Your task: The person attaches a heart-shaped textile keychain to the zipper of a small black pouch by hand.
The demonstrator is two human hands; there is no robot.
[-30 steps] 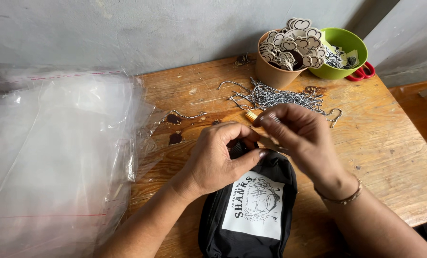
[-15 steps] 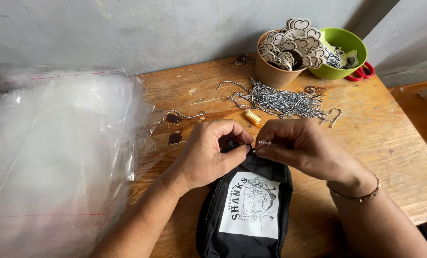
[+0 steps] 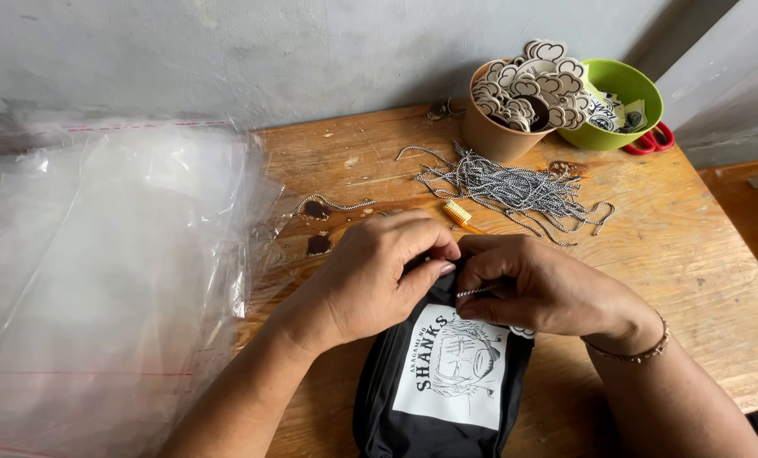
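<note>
Head view: your right hand (image 3: 548,288) pinches a thin ball chain (image 3: 476,291) at its end, while your left hand (image 3: 379,276) pinches the top edge of the black fabric pouch (image 3: 447,382) on the wooden table (image 3: 701,246). Chain looks light and slippery; pouch soft, floppy, so grip near the top.
</note>
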